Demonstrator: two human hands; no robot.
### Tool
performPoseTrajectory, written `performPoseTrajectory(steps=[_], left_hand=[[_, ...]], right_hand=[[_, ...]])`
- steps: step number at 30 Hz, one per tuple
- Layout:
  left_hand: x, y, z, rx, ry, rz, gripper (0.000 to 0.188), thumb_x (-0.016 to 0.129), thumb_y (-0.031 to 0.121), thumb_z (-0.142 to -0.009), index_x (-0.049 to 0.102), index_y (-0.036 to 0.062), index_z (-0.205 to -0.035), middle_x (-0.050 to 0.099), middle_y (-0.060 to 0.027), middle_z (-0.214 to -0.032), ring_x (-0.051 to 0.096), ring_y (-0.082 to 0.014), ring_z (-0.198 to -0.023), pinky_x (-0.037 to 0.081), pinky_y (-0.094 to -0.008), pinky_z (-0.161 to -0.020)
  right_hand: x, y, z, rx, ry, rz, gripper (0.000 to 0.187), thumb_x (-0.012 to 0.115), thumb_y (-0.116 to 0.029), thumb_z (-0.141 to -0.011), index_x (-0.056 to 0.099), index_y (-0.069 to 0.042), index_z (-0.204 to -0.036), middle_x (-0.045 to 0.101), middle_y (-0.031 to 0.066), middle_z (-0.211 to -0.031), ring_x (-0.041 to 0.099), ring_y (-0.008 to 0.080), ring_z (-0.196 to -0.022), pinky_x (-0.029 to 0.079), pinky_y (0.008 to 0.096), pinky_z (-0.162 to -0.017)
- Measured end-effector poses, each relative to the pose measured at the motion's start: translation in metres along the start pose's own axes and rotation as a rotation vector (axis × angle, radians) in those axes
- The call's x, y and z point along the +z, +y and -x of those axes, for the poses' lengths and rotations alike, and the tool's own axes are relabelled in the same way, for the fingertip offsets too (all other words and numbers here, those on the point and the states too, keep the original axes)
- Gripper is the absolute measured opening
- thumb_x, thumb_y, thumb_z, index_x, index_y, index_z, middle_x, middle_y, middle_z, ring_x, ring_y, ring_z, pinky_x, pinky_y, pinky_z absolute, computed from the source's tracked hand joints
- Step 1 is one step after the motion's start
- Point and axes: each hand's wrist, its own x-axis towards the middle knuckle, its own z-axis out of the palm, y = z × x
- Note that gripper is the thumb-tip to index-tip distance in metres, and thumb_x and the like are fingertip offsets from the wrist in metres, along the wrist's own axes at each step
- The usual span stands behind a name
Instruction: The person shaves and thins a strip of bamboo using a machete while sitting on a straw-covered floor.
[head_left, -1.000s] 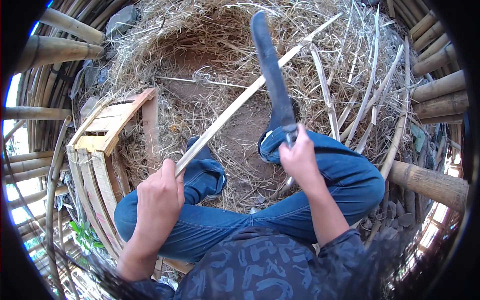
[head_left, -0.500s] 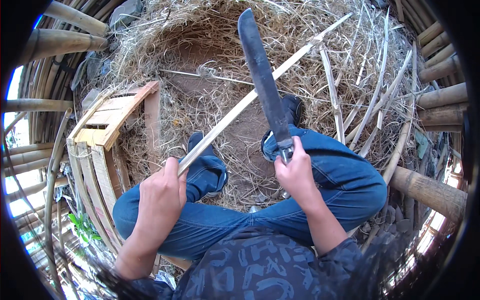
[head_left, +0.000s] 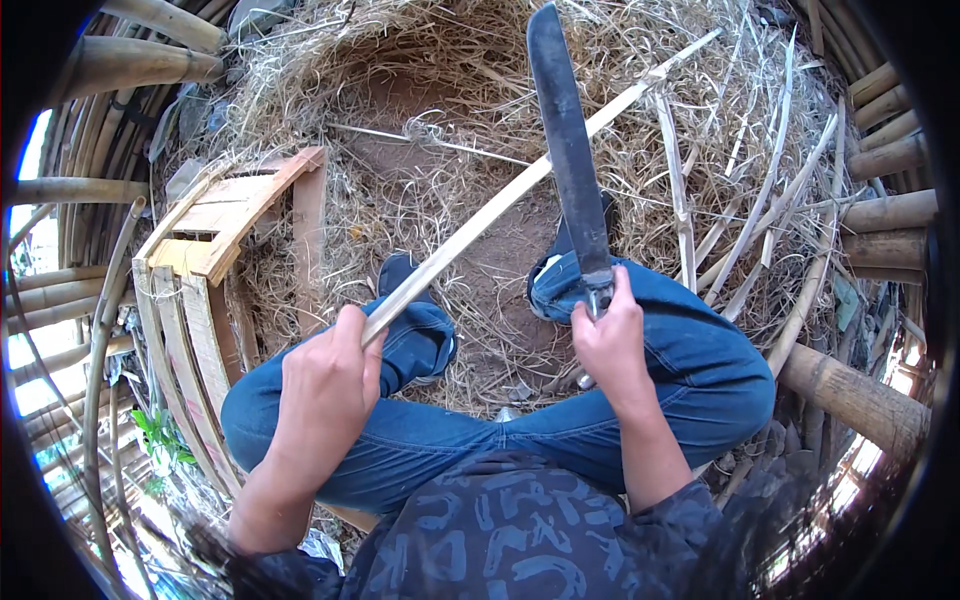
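My left hand (head_left: 328, 385) is closed around the near end of a long, pale bamboo strip (head_left: 470, 233), which slants away to the far right. In my right hand (head_left: 612, 335) is the handle of a machete (head_left: 570, 130), its broad dark blade pointing up and away from me. The blade crosses over the strip near its middle; whether the two touch, I cannot tell. My fingers hide most of the machete's handle and the strip's near end.
Dry shavings (head_left: 480, 60) cover much of the dirt ground ahead. A wooden slatted chair or crate (head_left: 200, 300) stands at left. Split bamboo pieces (head_left: 765, 190) lean at right, near a thick bamboo pole (head_left: 855, 392). Bamboo walls curve around both sides.
My right hand and the machete have shifted right and the blade tip a little farther away. The strip's far end has moved slightly right; my left hand keeps its hold.
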Motion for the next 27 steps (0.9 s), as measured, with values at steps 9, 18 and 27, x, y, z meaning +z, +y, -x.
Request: performPoseTrajectory(steps=[9,18,27], left_hand=[[0.0,0.0,0.0,-0.019,0.045,0.014,0.016,0.063,0.008,-0.091,0.05,0.0018,-0.086,0.057,-0.0185,-0.066,0.06,-0.0389,-0.062,0.044,-0.0465,-0.056],[0.002,-0.001,-0.001,-0.035,0.057,0.115,0.015,0.063,0.008,-0.092,0.051,0.0013,-0.087,0.056,-0.0203,-0.066,0.058,-0.0408,-0.062,0.042,-0.0471,-0.056],[0.0,0.003,-0.003,-0.058,0.005,0.136,0.014,0.062,0.008,-0.092,0.051,0.001,-0.088,0.057,-0.0194,-0.067,0.06,-0.0399,-0.064,0.044,-0.0462,-0.056]], right_hand=[[0.012,-0.002,0.003,-0.004,-0.04,-0.015,0.031,0.059,0.001,-0.081,0.051,0.004,-0.111,0.065,0.0205,-0.077,0.071,0.0332,-0.072,0.05,0.0386,-0.062],[0.012,-0.002,-0.007,-0.002,0.014,-0.048,0.023,0.059,0.002,-0.083,0.05,0.003,-0.104,0.061,0.013,-0.07,0.062,0.0182,-0.062,0.048,0.0345,-0.058],[0.013,0.0,-0.011,-0.005,0.034,-0.143,0.025,0.059,0.003,-0.083,0.05,0.003,-0.106,0.059,0.0108,-0.067,0.057,0.0146,-0.056,0.045,0.0332,-0.054]])
